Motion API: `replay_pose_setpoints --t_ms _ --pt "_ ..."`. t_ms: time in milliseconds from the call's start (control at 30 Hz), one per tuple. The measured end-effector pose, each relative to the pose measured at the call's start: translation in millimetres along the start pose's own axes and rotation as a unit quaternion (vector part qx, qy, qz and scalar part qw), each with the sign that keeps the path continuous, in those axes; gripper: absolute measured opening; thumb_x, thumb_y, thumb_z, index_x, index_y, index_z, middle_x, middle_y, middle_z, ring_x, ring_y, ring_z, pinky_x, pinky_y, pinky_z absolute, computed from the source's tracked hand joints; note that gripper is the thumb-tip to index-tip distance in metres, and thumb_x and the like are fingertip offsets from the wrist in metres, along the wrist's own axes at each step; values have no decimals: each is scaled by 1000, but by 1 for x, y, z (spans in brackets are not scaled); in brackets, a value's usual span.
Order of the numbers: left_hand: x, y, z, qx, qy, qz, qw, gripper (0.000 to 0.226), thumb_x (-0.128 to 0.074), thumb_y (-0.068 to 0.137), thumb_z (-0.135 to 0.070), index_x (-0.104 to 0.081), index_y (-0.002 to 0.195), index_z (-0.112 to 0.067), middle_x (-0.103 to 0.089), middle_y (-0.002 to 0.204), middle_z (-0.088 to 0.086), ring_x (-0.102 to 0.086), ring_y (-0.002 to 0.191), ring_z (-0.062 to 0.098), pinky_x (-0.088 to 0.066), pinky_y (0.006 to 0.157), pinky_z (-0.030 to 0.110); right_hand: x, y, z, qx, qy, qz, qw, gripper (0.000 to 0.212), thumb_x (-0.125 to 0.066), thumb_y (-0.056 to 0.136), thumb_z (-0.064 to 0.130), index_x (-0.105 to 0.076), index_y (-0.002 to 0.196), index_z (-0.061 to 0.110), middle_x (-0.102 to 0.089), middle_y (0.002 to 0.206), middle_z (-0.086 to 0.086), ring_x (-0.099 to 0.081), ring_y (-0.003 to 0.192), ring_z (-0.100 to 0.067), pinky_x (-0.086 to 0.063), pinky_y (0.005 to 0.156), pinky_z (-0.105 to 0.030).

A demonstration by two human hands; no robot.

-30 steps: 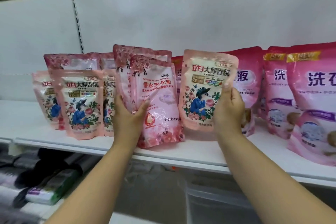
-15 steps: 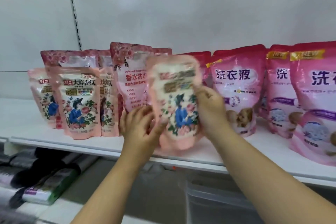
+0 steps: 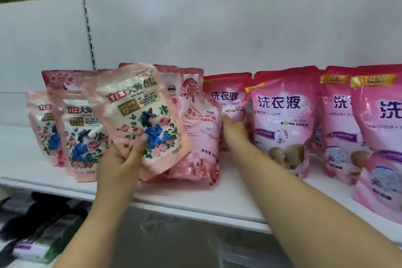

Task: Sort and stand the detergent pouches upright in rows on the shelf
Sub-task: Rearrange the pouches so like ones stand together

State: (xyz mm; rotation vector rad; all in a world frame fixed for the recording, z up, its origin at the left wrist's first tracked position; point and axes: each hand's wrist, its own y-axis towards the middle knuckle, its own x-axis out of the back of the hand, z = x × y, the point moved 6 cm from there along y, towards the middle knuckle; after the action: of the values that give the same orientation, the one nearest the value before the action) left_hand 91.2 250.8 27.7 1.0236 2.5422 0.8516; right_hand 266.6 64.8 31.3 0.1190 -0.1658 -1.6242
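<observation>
My left hand point(image 3: 118, 163) grips the bottom of a pale pink floral pouch point(image 3: 139, 115) with a blue figure, holding it tilted above the white shelf point(image 3: 195, 198). Left of it, two matching pouches point(image 3: 80, 137) stand upright. Just right of the held pouch, a rose-print pouch point(image 3: 202, 143) leans, with more of its kind behind. My right hand point(image 3: 235, 132) holds that pouch's right edge, thumb in front and fingers tucked behind. Deep pink pouches point(image 3: 282, 119) stand in a row to the right.
A white back panel point(image 3: 217, 28) closes the shelf behind the pouches. More large deep pink pouches point(image 3: 378, 137) fill the right end near the front edge. Below the shelf at the left lie dark rolled packs point(image 3: 43, 241).
The floral pouch passed from my right hand to my left and moved left. My right hand let go and went to the right edge of the rose-print pouch.
</observation>
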Motion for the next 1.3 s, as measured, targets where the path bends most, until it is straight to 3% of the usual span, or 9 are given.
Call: replay_pose_setpoints --t_ms 100,333,433,567,633,767,933,1167,1300 --pt "-2 -5 9 15 -2 -19 1000 30 -52 76 -40 -58 69 -11 -59 63 -3 -55 61 8 -39 47 9 6 16 -17 -52 21 -20 998 74 -43 93 44 -8 147 7 -19 153 -15 -20 140 -31 -18 112 -38" --pt "-10 -6 16 27 -27 -1 999 23 -56 76 -32 -59 65 -12 -65 52 -10 -58 50 -6 -40 42 6 0 34 -12 8 -20 -44 999 70 -46 89 52 -27 143 13 -37 145 -11 -37 132 -29 -30 108 -41" --pt "-9 -7 17 23 -6 -12 1000 22 -55 70 -38 -58 66 -16 -62 62 -8 -57 57 2 -40 44 5 -9 28 2 87 -77 -27 993 51 -46 88 54 -55 122 17 -53 125 -11 -54 111 -27 -43 96 -37" --pt "-10 -7 20 34 -6 -15 999 17 -58 79 -29 -58 68 -16 -62 68 -5 -56 64 8 -41 43 5 -5 24 9 108 -74 -32 991 35 -50 92 37 -58 112 9 -50 117 -10 -51 99 -23 -41 82 -28" --pt "-11 -6 19 30 0 -7 1000 17 -58 77 -31 -58 68 -16 -61 68 -7 -56 64 7 -41 44 6 -3 19 17 146 -76 -32 986 23 -48 94 30 -61 87 13 -62 89 -6 -50 79 -19 -38 63 -25" --pt "-13 -5 23 22 20 11 999 37 -57 66 -43 -63 73 -7 -63 69 -5 -58 65 10 -41 51 20 1 -3 35 258 -85 -74 960 47 -49 95 26 -33 50 22 -32 48 5 -28 48 -10 -20 45 -22" --pt "-8 -2 23 -3 61 -10 998 26 -62 81 -30 -57 57 -22 -60 65 -2 -53 62 10 -35 51 17 12 -25 55 305 -23 -106 946 53 -48 95 23 -27 46 22 -23 44 6 -20 45 -8 -17 41 -20" --pt "-5 1 22 1 58 -3 998 22 -60 83 -32 -62 71 -14 -60 70 -5 -54 66 8 -36 54 19 57 -49 82 305 34 -138 942 47 -48 93 34 -35 52 14 -32 48 -1 -29 46 -16 -30 45 -33" --pt "-3 0 16 -1 55 -13 998 21 -60 85 -29 -60 77 -9 -59 71 0 -51 69 13 -35 53 17 100 -58 80 234 94 -153 955 42 -50 91 38 -45 56 16 -36 34 7 -30 32 -11 -26 32 -21"
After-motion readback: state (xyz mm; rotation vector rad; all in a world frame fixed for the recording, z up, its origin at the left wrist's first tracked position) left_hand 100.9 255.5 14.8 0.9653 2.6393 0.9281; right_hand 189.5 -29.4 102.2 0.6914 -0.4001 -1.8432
